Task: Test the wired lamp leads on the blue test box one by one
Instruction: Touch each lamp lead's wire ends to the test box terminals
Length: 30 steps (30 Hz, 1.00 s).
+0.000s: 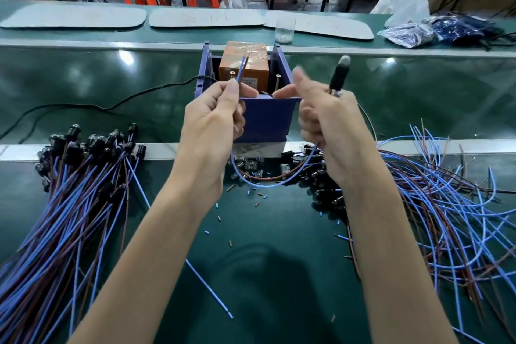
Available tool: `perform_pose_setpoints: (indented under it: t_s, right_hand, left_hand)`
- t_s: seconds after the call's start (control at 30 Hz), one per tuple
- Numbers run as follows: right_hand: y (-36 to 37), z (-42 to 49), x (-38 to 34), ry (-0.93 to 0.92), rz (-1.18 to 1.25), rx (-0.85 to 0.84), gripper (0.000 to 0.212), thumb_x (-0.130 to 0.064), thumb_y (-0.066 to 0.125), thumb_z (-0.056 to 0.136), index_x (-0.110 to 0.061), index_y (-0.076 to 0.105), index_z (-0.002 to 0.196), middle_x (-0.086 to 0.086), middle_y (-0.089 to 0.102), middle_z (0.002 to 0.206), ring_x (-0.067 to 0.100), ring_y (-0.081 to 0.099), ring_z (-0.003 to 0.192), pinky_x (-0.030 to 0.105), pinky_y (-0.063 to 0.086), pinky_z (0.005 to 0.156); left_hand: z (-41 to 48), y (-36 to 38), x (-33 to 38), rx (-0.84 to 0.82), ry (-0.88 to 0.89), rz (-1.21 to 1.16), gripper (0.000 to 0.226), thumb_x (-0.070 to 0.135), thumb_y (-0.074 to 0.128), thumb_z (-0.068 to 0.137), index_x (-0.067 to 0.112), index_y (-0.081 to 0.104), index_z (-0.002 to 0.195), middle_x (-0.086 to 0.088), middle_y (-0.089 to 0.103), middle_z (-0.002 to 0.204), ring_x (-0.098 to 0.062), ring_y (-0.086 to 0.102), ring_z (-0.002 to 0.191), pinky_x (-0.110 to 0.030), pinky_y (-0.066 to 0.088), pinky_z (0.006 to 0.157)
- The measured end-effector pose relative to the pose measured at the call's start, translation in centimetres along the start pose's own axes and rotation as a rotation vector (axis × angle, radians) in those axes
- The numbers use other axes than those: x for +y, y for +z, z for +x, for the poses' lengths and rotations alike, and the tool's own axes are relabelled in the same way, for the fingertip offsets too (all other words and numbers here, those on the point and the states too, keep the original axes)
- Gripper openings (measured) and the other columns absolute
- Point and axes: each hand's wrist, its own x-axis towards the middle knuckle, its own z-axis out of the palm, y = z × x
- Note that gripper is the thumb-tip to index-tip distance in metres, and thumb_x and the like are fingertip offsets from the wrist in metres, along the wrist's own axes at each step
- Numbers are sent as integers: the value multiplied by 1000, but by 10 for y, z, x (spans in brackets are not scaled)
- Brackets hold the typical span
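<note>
The blue test box stands open-topped at the table's middle, with an orange block and two upright screw contacts inside. My left hand pinches the blue and brown wire ends of one lamp lead, held upright just above the left contact. My right hand grips the same lead's black lamp holder, its bulb pointing up to the right of the box. The lead's wires loop down between my hands.
A bundle of wired lamp leads lies on the left, a looser heap on the right. Loose bulbs and cut insulation bits are scattered below the box. A black power cable runs left. Grey trays and a plastic cup sit beyond.
</note>
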Motion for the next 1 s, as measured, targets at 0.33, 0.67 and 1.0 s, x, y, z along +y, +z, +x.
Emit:
perform_pose_setpoints:
  t_s: [0.33, 0.67, 1.0]
  right_hand:
    - [10, -2, -1, -36, 209, 13, 48, -46, 38, 101, -14, 73, 98, -4, 26, 55, 7, 16, 46, 18, 16, 39]
    - [22, -15, -4, -12, 171, -111, 15, -9, 63, 91, 0, 66, 79, -12, 44, 33, 0, 43, 30, 4, 30, 37]
    - [19, -14, -4, -6, 228, -158, 7, -1, 60, 91, -1, 62, 84, -12, 48, 36, 0, 42, 30, 6, 31, 36]
  left_hand:
    - [-2, 6, -2, 141, -97, -172, 24, 22, 51, 99, 19, 47, 76, 13, 36, 46, -1, 24, 37, -12, 22, 36]
    - [-10, 17, -8, 60, -86, -157, 27, 11, 51, 97, 16, 40, 74, 16, 38, 45, 0, 26, 36, -12, 25, 38]
    - [-8, 18, -10, 79, -77, -236, 15, 5, 50, 96, 12, 49, 83, 8, 47, 51, -4, 34, 41, -12, 29, 41]
